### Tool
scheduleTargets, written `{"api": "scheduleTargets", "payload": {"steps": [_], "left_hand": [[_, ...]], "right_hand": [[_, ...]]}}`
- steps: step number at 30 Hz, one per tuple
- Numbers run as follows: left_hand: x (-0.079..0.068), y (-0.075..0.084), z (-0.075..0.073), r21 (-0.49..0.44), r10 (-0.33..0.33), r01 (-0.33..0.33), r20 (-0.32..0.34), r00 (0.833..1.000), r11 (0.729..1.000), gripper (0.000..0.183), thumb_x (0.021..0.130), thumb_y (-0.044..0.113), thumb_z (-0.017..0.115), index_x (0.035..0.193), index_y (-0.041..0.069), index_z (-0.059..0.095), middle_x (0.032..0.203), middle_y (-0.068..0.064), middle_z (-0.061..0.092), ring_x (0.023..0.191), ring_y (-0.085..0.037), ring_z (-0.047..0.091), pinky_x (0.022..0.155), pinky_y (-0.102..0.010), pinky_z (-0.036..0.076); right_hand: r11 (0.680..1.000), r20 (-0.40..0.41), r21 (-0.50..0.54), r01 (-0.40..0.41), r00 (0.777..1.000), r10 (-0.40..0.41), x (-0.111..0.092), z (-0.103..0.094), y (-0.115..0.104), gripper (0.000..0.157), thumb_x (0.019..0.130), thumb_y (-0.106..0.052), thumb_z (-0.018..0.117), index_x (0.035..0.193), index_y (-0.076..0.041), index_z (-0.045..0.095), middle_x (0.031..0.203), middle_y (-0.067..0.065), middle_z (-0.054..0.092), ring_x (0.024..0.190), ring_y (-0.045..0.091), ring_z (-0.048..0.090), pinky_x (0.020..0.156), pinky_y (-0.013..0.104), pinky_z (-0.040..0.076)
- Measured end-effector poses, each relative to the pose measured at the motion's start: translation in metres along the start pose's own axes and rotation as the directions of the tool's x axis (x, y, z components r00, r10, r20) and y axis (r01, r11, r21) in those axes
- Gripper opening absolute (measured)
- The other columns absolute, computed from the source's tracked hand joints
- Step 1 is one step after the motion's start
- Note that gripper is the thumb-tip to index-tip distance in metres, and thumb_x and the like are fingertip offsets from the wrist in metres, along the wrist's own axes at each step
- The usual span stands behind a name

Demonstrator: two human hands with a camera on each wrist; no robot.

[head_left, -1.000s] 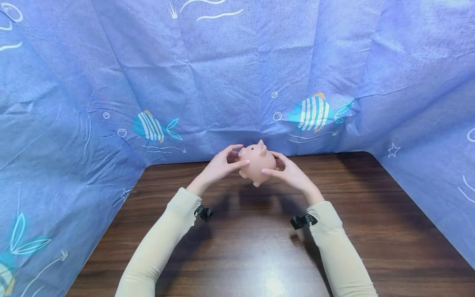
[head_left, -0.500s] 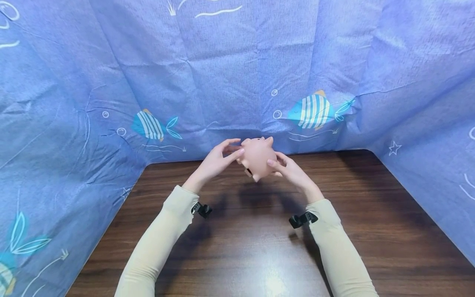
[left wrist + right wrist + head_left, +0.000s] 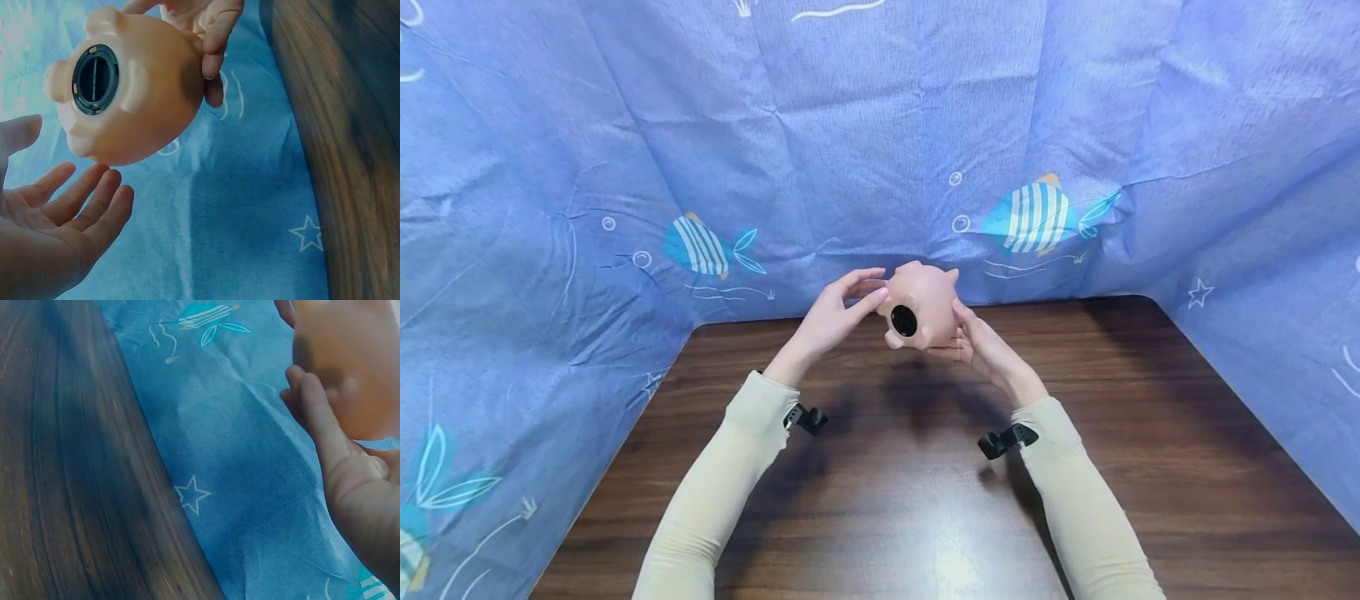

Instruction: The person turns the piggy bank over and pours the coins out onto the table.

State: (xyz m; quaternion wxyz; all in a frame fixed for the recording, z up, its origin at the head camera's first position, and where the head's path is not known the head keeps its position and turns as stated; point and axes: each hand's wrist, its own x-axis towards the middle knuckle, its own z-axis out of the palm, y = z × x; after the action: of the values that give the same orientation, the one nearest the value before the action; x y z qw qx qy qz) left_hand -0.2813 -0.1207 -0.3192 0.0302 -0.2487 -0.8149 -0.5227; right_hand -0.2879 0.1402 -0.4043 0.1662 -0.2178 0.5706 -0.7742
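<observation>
A pink piggy bank (image 3: pixel 934 300) is held up over the far part of the table, tipped so its underside faces the head camera. The round black plug (image 3: pixel 95 79) in its belly shows between the stubby feet. My right hand (image 3: pixel 992 346) grips the rear end, thumb on the near side and fingers beneath. At the other end is my left hand (image 3: pixel 831 317), fingers loosely spread. In the left wrist view its fingertips (image 3: pixel 111 178) sit right at the pig's lower side, with the thumb standing apart. The pig's face is turned away from the head view.
The dark wood table (image 3: pixel 880 500) extends below both arms. A blue cloth (image 3: pixel 850 167) printed with fish hangs behind and at both sides, close to the table's far edge. A small black camera (image 3: pixel 808 419) is strapped at each wrist.
The piggy bank has been rolled from face-visible to belly-visible, bringing the black plug into view, and has risen slightly. My left fingers have loosened from it; my right hand has turned beneath it.
</observation>
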Motion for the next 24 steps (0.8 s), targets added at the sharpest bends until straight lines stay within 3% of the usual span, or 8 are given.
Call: {"api": "scheduleTargets", "payload": {"steps": [5, 11, 16, 24], "left_hand": [[-0.001, 0.007, 0.002, 0.001, 0.023, -0.023, -0.017, 1.000, 1.000, 0.041, 0.102, 0.027, 0.063, 0.139, 0.012, 0.059, 0.133, -0.008, 0.065, 0.119, -0.023, 0.061, 0.098, -0.042, 0.051], [-0.001, 0.009, 0.006, 0.027, 0.076, -0.075, -0.043, 0.996, 0.997, 0.038, 0.100, 0.029, 0.065, 0.135, 0.011, 0.064, 0.129, -0.005, 0.067, 0.115, -0.019, 0.063, 0.098, -0.040, 0.051], [-0.003, 0.009, 0.008, 0.061, 0.108, -0.104, -0.057, 0.993, 0.993, 0.037, 0.100, 0.031, 0.066, 0.133, 0.015, 0.066, 0.129, 0.002, 0.065, 0.113, -0.013, 0.062, 0.097, -0.035, 0.051], [-0.005, 0.012, 0.010, 0.091, 0.186, -0.181, -0.043, 0.982, 0.979, 0.036, 0.099, 0.027, 0.067, 0.132, 0.012, 0.066, 0.126, 0.000, 0.063, 0.109, -0.015, 0.062, 0.097, -0.031, 0.052]], "right_hand": [[0.995, 0.053, 0.103, -0.010, 0.999, 0.005, 0.003, 0.005, -0.002, 0.074, 0.105, -0.059, 0.026, 0.156, -0.004, 0.023, 0.123, 0.008, 0.067, 0.109, 0.026, 0.069, 0.101, 0.042, 0.051], [0.974, 0.068, 0.219, -0.061, 0.997, 0.047, 0.003, 0.010, -0.003, 0.073, 0.104, -0.061, 0.024, 0.147, -0.003, 0.033, 0.117, 0.011, 0.070, 0.106, 0.029, 0.070, 0.095, 0.036, 0.055], [0.959, 0.132, 0.266, -0.098, 0.989, 0.064, 0.003, 0.009, -0.002, 0.074, 0.104, -0.062, 0.021, 0.145, -0.001, 0.034, 0.119, 0.015, 0.070, 0.108, 0.029, 0.070, 0.094, 0.034, 0.055], [0.950, 0.266, 0.288, -0.117, 0.963, 0.038, 0.002, 0.008, 0.003, 0.080, 0.101, -0.070, 0.017, 0.139, -0.006, 0.047, 0.124, 0.020, 0.067, 0.116, 0.029, 0.066, 0.097, 0.035, 0.053]]}}
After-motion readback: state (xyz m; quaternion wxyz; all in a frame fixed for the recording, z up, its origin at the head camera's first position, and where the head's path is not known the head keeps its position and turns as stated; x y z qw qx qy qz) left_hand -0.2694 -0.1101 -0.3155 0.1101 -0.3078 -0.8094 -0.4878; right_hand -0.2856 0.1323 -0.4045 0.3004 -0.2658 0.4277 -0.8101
